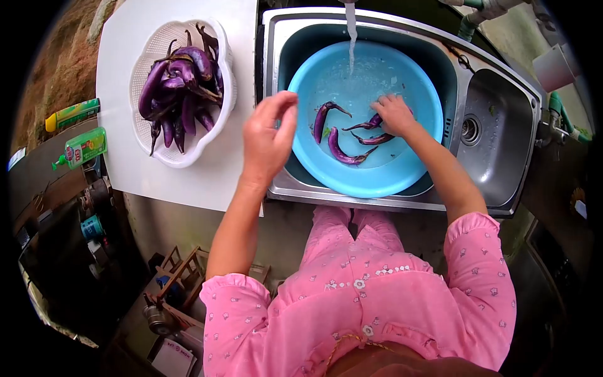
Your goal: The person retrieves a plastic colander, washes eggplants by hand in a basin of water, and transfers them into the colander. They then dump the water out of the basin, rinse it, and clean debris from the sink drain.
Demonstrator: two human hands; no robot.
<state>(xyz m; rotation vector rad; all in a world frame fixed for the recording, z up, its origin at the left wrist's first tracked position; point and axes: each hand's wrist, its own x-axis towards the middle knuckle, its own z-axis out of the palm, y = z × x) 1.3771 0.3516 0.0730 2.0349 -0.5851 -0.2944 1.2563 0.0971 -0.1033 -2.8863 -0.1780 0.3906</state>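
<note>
The blue basin [361, 187] could overflow if we leave the tap stream [352, 38] running. Our left hand [269, 135] has a loosely open, empty grip near its rim; our right hand [396, 116] is among the eggplants [320, 119] in the basin, and we cannot tell whether its grip holds one. The lowest eggplant [341, 154] curves, its long axis slanting, stem toward our right.

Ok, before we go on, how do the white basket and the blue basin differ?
The white basket has a wavy rim; the blue basin has a smooth, round one.
The white basket stands on the white tabletop; the blue basin sits in the sink.
The white basket holds a heap of eggplants; the blue basin holds only a few, in water.
Both contain purple eggplants.
</note>
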